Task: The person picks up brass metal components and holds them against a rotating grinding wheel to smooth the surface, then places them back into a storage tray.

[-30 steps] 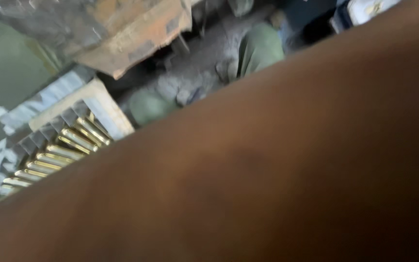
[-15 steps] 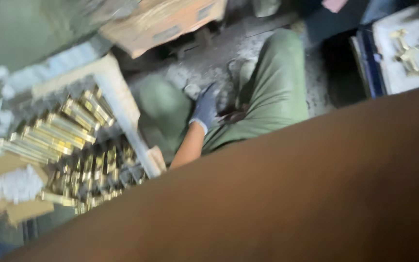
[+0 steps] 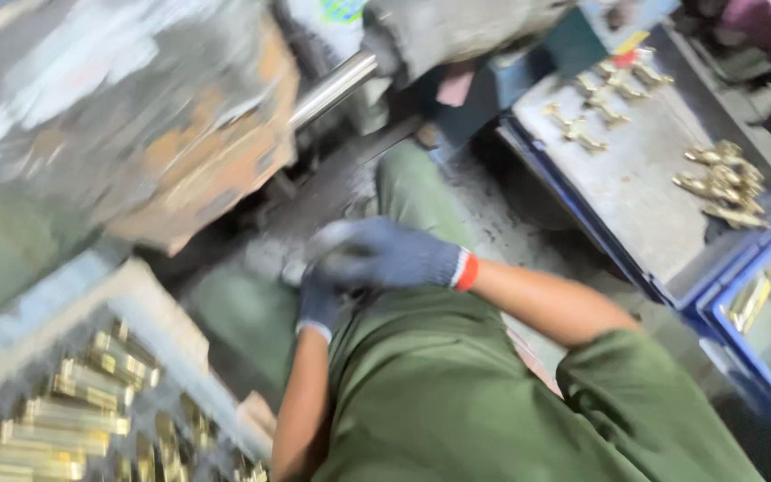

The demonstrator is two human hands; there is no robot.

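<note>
Both my hands wear grey-blue knit gloves and meet over my green-trousered lap (image 3: 421, 384). My left hand (image 3: 319, 305) reaches up from the lower left on a bare forearm. My right hand (image 3: 385, 254) comes in from the right, with a red-and-white cuff, and lies over the left hand's fingers. Something small and pale (image 3: 294, 268) shows at their fingertips, but motion blur hides what it is and whether either hand grips it.
A wire crate of brass bars (image 3: 91, 402) sits at lower left. On the right are a grey tray (image 3: 635, 205) with brass fittings and a blue bin (image 3: 760, 348) of brass parts. A rusty machine (image 3: 198, 161) with a shiny steel shaft (image 3: 332, 89) looms above.
The brown blur that covered most of the view is gone. The view has swung right, showing the tray and bin. My right hand has joined my left at my lap.
</note>
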